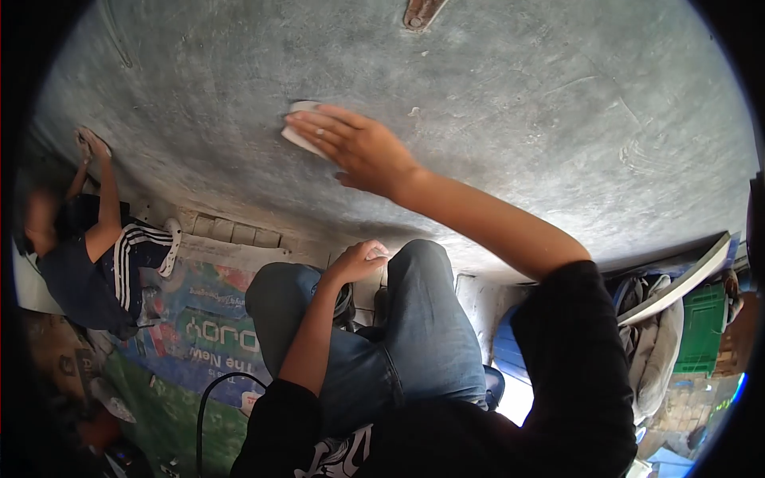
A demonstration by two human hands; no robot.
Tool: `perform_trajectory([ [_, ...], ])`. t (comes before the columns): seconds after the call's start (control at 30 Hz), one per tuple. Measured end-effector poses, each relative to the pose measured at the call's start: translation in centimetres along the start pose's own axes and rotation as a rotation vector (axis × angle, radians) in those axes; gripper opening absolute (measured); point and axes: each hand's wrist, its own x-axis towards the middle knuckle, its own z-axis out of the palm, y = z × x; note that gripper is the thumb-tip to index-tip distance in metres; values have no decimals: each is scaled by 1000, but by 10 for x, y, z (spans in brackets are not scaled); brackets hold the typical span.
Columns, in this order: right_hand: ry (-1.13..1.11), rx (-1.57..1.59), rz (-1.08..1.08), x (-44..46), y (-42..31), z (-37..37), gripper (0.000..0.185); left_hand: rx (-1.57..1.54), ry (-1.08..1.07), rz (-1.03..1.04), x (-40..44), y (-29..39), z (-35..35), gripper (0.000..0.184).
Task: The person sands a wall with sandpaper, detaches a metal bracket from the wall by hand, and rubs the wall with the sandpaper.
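Observation:
A large grey surface (494,103), scuffed and streaked with pale marks, fills the upper part of the head view. My right hand (358,147) lies over a folded white sheet (299,141) that looks like sandpaper, pressing it flat against this surface. The fingers point left and cover most of the sheet; a small pale spot shows on one of them. Lower down, my left hand (360,261) is by my knees, close to the surface's lower edge. Its fingers are curled in, with whitish dust on the tips, and I see nothing in them.
At left, a co-worker (84,255) sits with both hands against the same surface. A printed banner (211,319) covers the floor beside my legs, and a black cable (202,414) curves over it. A metal bracket (421,14) sits at the top. A green crate (701,327) stands at right.

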Motion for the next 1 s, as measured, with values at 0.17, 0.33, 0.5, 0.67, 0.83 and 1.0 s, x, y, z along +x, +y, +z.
perform_trajectory([
  [0.17,9,-74,18,54,-32,0,57,73,165,-146,-1,-33,-7,21],
  [0.33,157,122,121,-26,6,-7,59,-22,239,-66,1,-7,-12,22],
  [0.5,61,160,261,-111,33,-33,55,-149,226,35,7,11,-10,21],
  [0.67,143,139,219,-109,40,-34,48,-90,215,51,7,9,-10,21],
  [0.83,221,103,212,-98,42,-26,47,-82,241,-31,-1,-1,-12,22],
  [1.0,241,139,236,-109,47,-32,45,-77,213,-34,-3,6,-12,22],
])
